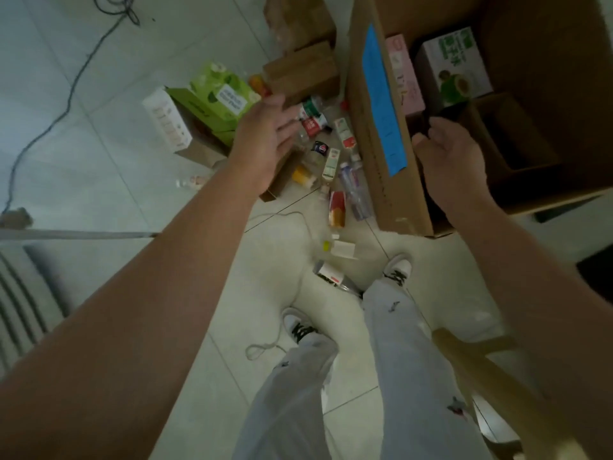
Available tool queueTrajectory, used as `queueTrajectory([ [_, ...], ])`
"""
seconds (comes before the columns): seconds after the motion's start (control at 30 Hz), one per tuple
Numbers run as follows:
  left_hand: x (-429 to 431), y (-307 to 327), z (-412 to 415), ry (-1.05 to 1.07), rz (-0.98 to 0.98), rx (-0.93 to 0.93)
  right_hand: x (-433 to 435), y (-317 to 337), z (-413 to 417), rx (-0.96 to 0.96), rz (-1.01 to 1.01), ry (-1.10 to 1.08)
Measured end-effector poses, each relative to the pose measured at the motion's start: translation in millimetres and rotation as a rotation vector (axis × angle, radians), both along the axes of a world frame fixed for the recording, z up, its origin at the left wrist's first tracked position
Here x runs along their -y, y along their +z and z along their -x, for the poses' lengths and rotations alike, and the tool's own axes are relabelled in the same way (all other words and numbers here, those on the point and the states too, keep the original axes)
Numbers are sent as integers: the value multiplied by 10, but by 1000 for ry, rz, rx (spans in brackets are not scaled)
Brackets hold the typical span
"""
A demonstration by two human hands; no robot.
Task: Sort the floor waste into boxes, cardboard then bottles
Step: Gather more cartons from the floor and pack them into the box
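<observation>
Big box (381,200) on the right is loaded with a pink carton (403,74) and a green carton (454,66). Bottles (331,157) are strewn on the tile floor (99,127) just left of it. Left hand (265,137) is spread above them, right hand (447,161) loosely curled over the box, nothing held.

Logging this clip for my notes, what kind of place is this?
Probably an indoor room, perhaps a storeroom or home: pale tiled floor, a large cardboard box holding cartons, and a cable trailing across the tiles.
</observation>
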State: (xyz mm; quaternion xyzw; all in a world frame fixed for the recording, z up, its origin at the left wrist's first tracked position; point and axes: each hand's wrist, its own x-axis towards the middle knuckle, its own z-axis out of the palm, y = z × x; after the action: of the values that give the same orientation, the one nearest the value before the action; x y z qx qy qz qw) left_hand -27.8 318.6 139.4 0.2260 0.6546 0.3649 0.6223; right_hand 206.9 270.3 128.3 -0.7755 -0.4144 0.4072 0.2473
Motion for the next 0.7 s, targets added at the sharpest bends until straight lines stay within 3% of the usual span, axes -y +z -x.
queueTrajectory([
  [0.17,454,120,1009,116,45,-141,335,123,583,-10,45,-26],
  [0.33,758,-194,1664,178,152,-297,383,-147,862,-96,69,-23],
  [0.47,902,-279,2061,332,165,-386,215,-428,988,-136,123,-8],
  [0.7,921,-524,2254,461,388,-732,-380,-766,1412,-283,276,127],
])
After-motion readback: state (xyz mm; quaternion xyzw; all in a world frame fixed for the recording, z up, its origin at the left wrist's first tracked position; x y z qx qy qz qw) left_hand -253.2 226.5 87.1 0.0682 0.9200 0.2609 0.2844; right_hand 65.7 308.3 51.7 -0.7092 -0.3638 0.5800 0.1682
